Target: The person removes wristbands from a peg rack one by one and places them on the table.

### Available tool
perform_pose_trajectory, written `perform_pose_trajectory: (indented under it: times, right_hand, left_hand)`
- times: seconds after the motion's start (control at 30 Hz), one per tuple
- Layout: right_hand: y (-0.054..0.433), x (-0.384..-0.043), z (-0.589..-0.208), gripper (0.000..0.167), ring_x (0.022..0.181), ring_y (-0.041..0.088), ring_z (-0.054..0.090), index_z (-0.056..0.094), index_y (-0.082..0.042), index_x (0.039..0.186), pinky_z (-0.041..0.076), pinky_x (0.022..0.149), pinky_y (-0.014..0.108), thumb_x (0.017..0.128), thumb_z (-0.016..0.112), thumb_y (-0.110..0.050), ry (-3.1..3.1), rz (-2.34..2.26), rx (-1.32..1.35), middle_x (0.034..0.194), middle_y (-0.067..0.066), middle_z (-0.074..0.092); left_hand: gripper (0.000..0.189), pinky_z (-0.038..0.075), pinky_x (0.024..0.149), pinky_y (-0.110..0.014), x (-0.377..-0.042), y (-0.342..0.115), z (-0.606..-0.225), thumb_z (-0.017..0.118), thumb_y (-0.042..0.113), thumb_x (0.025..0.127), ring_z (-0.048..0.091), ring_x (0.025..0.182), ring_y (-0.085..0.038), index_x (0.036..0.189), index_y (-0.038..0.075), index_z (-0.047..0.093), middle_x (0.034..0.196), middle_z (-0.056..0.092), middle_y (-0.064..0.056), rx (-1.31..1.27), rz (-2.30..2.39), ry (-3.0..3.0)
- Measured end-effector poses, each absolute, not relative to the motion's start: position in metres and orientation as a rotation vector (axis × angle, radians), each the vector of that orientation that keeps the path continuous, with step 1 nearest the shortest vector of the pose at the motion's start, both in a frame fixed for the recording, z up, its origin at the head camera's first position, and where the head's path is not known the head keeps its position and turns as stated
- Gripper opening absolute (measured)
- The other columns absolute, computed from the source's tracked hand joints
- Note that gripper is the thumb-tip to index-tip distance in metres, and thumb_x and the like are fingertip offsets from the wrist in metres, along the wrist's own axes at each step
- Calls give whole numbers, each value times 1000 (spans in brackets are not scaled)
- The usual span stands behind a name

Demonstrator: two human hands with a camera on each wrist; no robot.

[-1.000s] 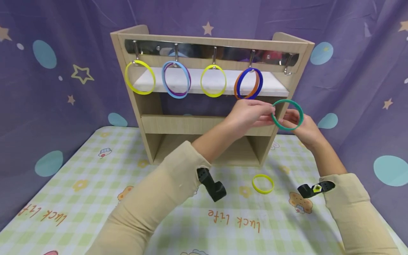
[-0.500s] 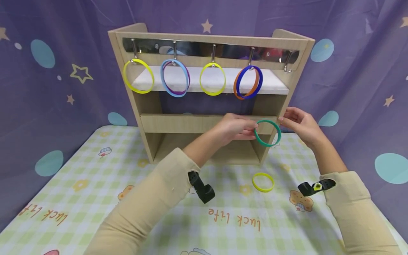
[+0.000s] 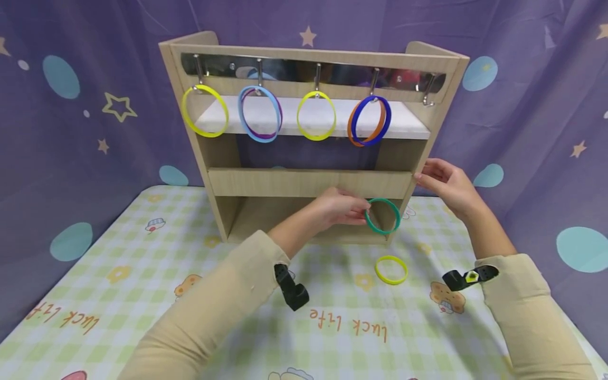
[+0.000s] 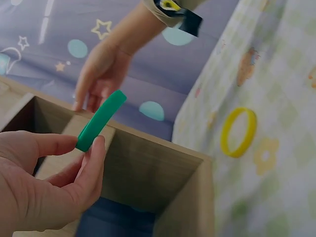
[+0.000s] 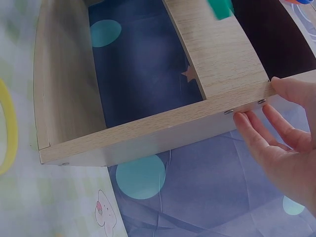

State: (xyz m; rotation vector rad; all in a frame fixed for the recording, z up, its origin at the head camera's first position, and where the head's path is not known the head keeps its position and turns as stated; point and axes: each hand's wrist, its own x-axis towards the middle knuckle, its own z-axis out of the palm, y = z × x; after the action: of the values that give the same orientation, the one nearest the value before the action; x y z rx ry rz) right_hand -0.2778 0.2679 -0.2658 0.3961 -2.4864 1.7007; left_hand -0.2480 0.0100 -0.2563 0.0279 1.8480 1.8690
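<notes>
Quietly, a person's left hand pinches a green ring by one side, thumb against fingertips, in front of the lower part of a wooden rack. The right hand holds the edge of the rack's right side panel, thumb on the front edge, fingers against the outer face. A yellow ring lies on the checked tablecloth nearby.

From where I stand, the light pinch looks the weakest point: with just one side of the band held, a bump against the rack's front edge could twist the green ring or flick it loose. The right hand's hold may carry a risk too; a hard pull or push there might shift the rack and set the hanging rings swinging. Most exposed, I judge, are the dark blue ring and the orange ring, which share one hook and could slip off together if an arm caught them. Below, the black wrist camera juts from the left sleeve; a low sweep toward the right could knock the yellow ring across the cloth.
</notes>
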Motion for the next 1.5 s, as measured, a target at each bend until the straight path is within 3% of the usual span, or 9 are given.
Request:
perform_pose_trajectory:
  times: [0.3,0.5,0.73,0.83,1.0,1.5]
  right_hand:
    - [267,-279,-264,42,92,-6,61,50,-5,127,55,80,8,93,63,-26,-2538,1630,337,96,-24,61]
    - [267,-280,-265,37,92,-5,62,52,-8,124,55,80,8,93,64,-24,-2511,1668,353,96,-23,62]
    - [269,-281,-265,26,90,-2,63,56,-15,115,56,78,9,91,66,-20,-2437,1782,408,96,-18,65]
    - [268,-281,-266,28,90,-2,63,56,-14,117,56,78,9,91,66,-20,-2448,1764,382,95,-19,64]
    - [267,-280,-266,34,89,-4,62,54,-10,122,56,79,9,92,65,-22,-2489,1702,344,95,-21,63]
    - [268,-280,-266,36,90,-4,62,53,-9,122,55,79,9,92,65,-24,-2503,1684,335,95,-22,62]
  left_hand:
    - [30,54,99,-39,-249,5,-285,61,-3,89,62,61,-11,118,-13,60,71,62,-7,6,1817,1888]
    - [31,55,97,-39,-249,5,-306,61,-5,88,61,60,-12,118,-14,59,75,62,-11,-31,1786,1902]
    - [28,59,91,-35,-244,3,-325,60,-3,89,64,65,-13,115,-13,61,93,69,-21,-20,1681,1996]
    - [26,61,87,-32,-242,3,-334,60,-3,88,66,69,-17,112,-13,62,84,68,-16,-18,1645,2015]
    - [24,62,79,-28,-240,4,-347,60,-5,87,61,61,-14,108,-14,64,71,61,-8,-40,1638,2006]
    - [19,63,76,-30,-235,2,-364,63,-8,83,59,55,-13,101,-15,64,72,65,-15,-100,1639,2051]
